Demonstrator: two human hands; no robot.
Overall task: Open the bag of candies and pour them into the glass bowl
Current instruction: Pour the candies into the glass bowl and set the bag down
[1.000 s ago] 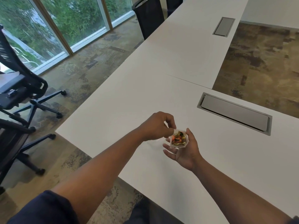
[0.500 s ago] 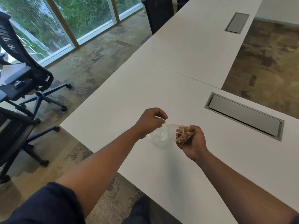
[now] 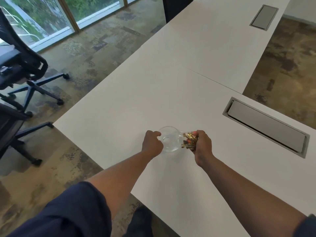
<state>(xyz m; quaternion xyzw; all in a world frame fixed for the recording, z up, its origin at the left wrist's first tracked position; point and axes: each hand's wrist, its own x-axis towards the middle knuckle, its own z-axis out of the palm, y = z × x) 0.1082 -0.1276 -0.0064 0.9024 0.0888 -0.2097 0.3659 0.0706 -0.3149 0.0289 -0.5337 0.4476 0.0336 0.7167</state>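
The right hand [image 3: 202, 145], clenched on the clear bag of gold and red candies [image 3: 189, 140], has tipped it over the clear glass bowl [image 3: 169, 139], which the left hand [image 3: 152, 141] now steadies at lower centre, so pouring looks imminent.

White table [image 3: 171, 93] carries a seemingly empty glass bowl [image 3: 169, 139].

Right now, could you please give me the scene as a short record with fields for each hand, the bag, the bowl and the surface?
left hand: closed on the left rim of the glass bowl, steadying it
right hand: gripping the bag of candies, tipped toward the bowl
bag of candies: clear, gold and orange pieces inside, mouth at the bowl's right rim
glass bowl: upright on the table, no candies visible inside yet
white table: carries the bowl; a grey cable hatch lies to the right
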